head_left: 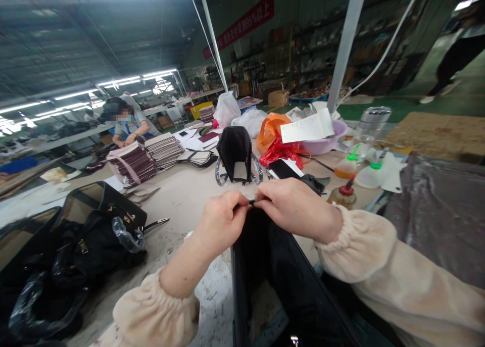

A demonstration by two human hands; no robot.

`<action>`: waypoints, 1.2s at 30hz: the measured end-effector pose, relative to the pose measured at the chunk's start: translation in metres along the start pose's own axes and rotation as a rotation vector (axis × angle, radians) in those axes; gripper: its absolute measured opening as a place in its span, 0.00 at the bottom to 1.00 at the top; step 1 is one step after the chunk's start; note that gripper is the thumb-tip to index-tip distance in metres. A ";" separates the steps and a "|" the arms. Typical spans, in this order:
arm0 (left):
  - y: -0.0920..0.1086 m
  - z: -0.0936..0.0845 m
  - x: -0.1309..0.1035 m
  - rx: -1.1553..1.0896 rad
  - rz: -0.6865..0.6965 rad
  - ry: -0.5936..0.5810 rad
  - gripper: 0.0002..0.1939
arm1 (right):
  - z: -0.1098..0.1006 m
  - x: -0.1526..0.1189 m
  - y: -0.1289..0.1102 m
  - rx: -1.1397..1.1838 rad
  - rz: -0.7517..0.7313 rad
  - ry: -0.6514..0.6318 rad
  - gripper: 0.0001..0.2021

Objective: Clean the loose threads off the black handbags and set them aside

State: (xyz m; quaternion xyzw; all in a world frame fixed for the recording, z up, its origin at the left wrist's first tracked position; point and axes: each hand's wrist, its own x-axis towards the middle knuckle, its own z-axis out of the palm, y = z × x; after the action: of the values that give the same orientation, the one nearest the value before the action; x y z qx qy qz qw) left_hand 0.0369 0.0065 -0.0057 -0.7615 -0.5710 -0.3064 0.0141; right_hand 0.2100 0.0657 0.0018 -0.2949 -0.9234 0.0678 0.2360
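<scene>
A black bag point(280, 281) stands open in front of me on the worktable point(182, 195), its far edge raised toward my hands. My left hand point(222, 220) pinches the top edge of the bag with thumb and fingers closed. My right hand point(293, 205) grips the same edge right beside it, the fingertips of both hands nearly touching. Both arms wear cream fleece sleeves. What lies inside the bag is dark and hard to make out.
Black handbags point(94, 236) pile up at the left. A small black bag point(235, 155) stands behind my hands. Squeeze bottles point(346, 166), a pink basin point(326, 142) with paper, red and orange plastic bags point(278, 142) sit right. Stacked pieces point(132, 162) and a seated person point(129, 125) are far left.
</scene>
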 end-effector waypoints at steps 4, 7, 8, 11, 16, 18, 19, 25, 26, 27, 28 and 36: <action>0.001 0.001 -0.001 -0.057 -0.002 0.019 0.05 | -0.001 -0.005 0.009 0.202 0.012 0.008 0.08; 0.002 0.002 -0.002 -0.096 -0.022 0.028 0.04 | -0.003 -0.009 0.012 0.272 0.021 -0.009 0.17; 0.002 0.002 -0.002 -0.104 -0.029 0.032 0.04 | -0.003 -0.010 0.012 0.271 0.022 -0.015 0.16; 0.002 0.003 -0.002 -0.119 -0.042 0.043 0.03 | -0.003 -0.011 0.011 0.236 0.030 -0.037 0.09; 0.002 0.003 -0.002 -0.129 -0.038 0.050 0.03 | -0.001 -0.007 0.010 0.179 0.036 -0.046 0.08; 0.001 0.003 -0.002 -0.127 -0.029 0.054 0.03 | -0.001 -0.005 0.009 0.151 0.033 -0.050 0.08; 0.001 0.003 -0.002 -0.126 -0.026 0.056 0.04 | 0.000 -0.005 0.009 0.134 0.031 -0.053 0.08; 0.000 0.003 -0.003 -0.121 -0.024 0.053 0.05 | 0.000 -0.002 0.004 0.060 0.044 -0.042 0.09; 0.000 0.003 -0.003 -0.125 -0.029 0.054 0.06 | 0.000 -0.002 0.003 0.060 0.049 -0.035 0.09; 0.000 0.003 -0.003 -0.132 -0.033 0.055 0.06 | 0.001 -0.002 0.003 0.061 0.052 -0.029 0.09; -0.001 0.003 -0.003 -0.138 -0.034 0.056 0.06 | 0.001 -0.002 0.002 0.061 0.054 -0.026 0.09; -0.001 0.002 -0.003 -0.160 -0.121 0.026 0.05 | 0.002 0.000 -0.004 0.013 0.085 -0.030 0.10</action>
State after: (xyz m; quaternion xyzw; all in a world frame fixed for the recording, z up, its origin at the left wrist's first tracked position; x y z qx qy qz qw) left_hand 0.0362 0.0051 -0.0087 -0.7204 -0.5894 -0.3610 -0.0579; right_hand 0.2073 0.0629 0.0012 -0.3314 -0.9130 0.0885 0.2209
